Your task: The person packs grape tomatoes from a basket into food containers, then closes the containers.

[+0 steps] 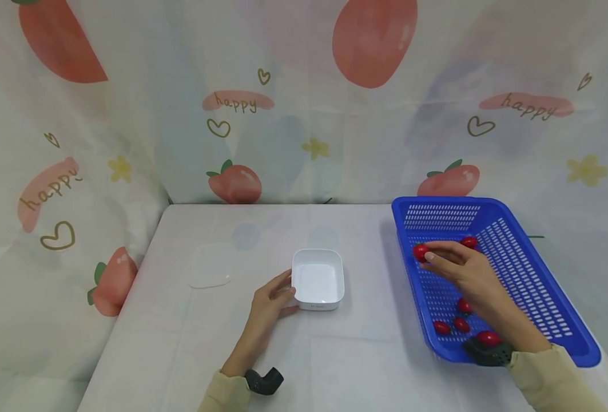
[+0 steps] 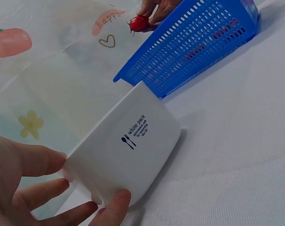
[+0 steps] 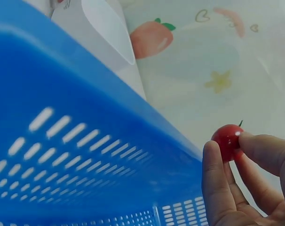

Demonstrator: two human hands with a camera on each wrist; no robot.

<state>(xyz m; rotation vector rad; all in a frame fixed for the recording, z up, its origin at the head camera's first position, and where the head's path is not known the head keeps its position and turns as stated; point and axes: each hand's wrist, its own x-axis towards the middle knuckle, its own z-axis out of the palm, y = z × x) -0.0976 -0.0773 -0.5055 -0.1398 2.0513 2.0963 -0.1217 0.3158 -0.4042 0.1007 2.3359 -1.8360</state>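
A small white square container point(image 1: 318, 280) stands mid-table, with printed lettering on its front face in the left wrist view. My left hand point(image 1: 271, 300) rests its spread fingertips against the container's left side and near corner. Over a blue perforated basket point(image 1: 406, 269), my right hand point(image 1: 465, 273) pinches a red cherry tomato point(image 1: 420, 253) between thumb and fingertips. The same cherry tomato point(image 3: 227, 141) shows a bit of green stem in the right wrist view. Several more cherry tomatoes point(image 1: 441, 327) lie on the basket floor, some partly hidden by my right hand and arm.
The basket stands at the table's right side, its rim higher than the floor holding the tomatoes. Left of the container, a faint curved glint from something transparent point(image 1: 209, 285) lies on the white tablecloth point(image 1: 180, 343). A printed cloth backdrop point(image 1: 293, 131) rises behind.
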